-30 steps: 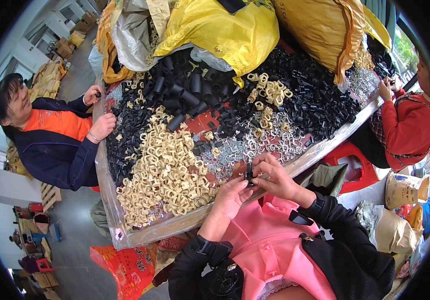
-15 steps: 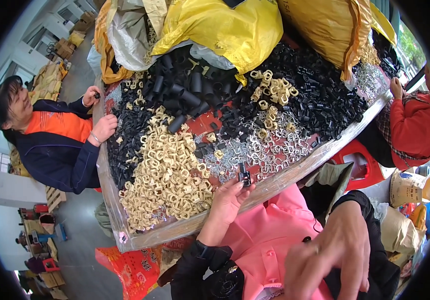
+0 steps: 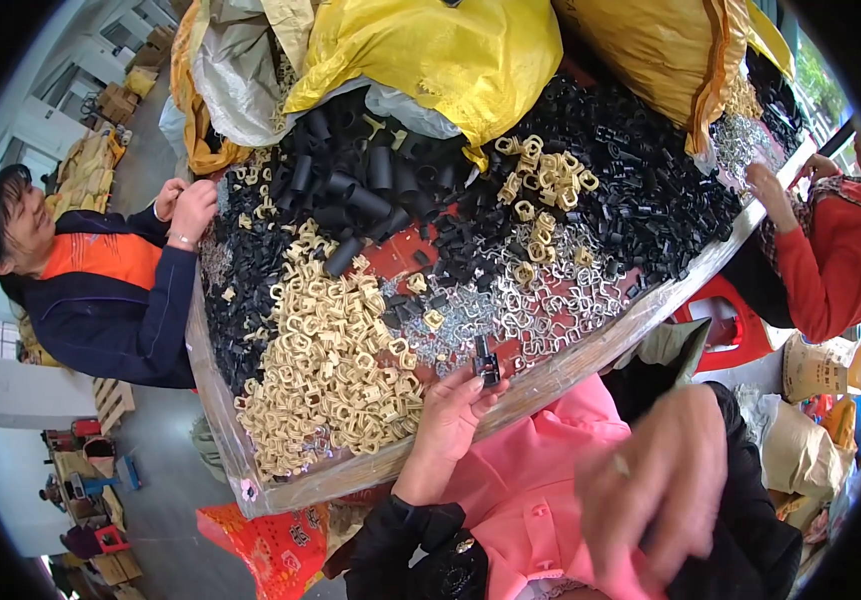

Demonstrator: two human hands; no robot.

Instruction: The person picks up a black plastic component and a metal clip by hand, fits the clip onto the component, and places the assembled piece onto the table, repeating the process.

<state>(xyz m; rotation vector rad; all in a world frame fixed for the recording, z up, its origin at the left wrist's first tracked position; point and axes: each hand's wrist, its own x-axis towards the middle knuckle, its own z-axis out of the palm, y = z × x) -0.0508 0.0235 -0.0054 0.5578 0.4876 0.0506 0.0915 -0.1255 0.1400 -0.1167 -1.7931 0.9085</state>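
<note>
My left hand (image 3: 448,412) pinches a small black plastic part (image 3: 487,368) with an upright stem, just inside the near wooden edge of the table. My right hand (image 3: 662,478) is raised off the table over my pink clothing (image 3: 535,470), smeared by motion. Whether anything is in its fingers cannot be made out. Closest to the left hand lies a heap of cream-coloured plastic rings (image 3: 325,370). Beyond the black part are small clear and metallic pieces (image 3: 450,325), with bent silver metal loops (image 3: 565,295) to their right.
Black tubes (image 3: 375,195) and a heap of small black parts (image 3: 640,190) cover the far side. A yellow sack (image 3: 430,60) stands behind them. One co-worker (image 3: 100,270) works at the left side, another in red (image 3: 825,260) at the right. A red stool (image 3: 725,315) stands beside me.
My right hand has shifted slightly and stays blurred. My left hand keeps its pinch on the black part. The left co-worker's hands have come together; the right co-worker's hand has moved over the table edge.
</note>
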